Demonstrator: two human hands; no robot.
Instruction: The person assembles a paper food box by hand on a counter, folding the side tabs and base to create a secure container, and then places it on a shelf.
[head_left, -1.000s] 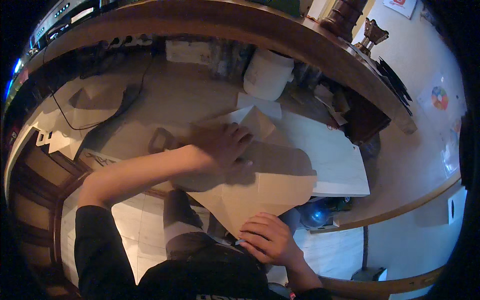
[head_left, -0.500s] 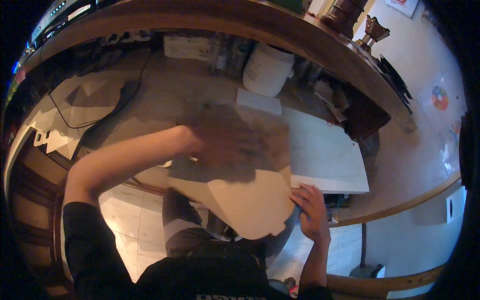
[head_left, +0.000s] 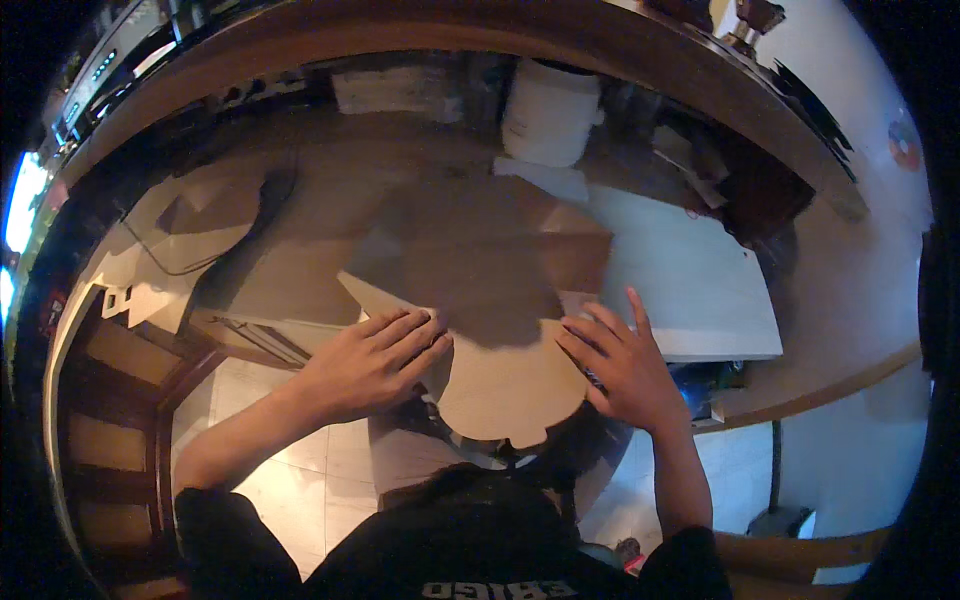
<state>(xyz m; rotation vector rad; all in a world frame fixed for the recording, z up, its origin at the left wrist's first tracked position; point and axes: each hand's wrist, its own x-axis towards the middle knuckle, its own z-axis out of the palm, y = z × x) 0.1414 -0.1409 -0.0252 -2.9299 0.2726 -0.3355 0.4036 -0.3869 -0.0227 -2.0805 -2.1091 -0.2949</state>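
Note:
A tan cardboard cutout lies between my hands, its rounded, tabbed end toward my body. Its wider, angular far part is in shadow on the table. My left hand rests over the cutout's left edge, fingers stretched and close together, palm down; its thumb is hidden. On the opposite edge, the fingertips of my right hand touch the card, with the fingers spread apart and the index finger raised.
A white board lies to the right, beside the card. Behind it stands a white plastic tub. At the left is another folded card piece with a dark cable. A raised wooden shelf runs across the far side.
My left hand has drawn back from over the card's shadowed far part to its left edge. The cutout has turned slightly, its tab swinging left. My right hand's fingers have spread.

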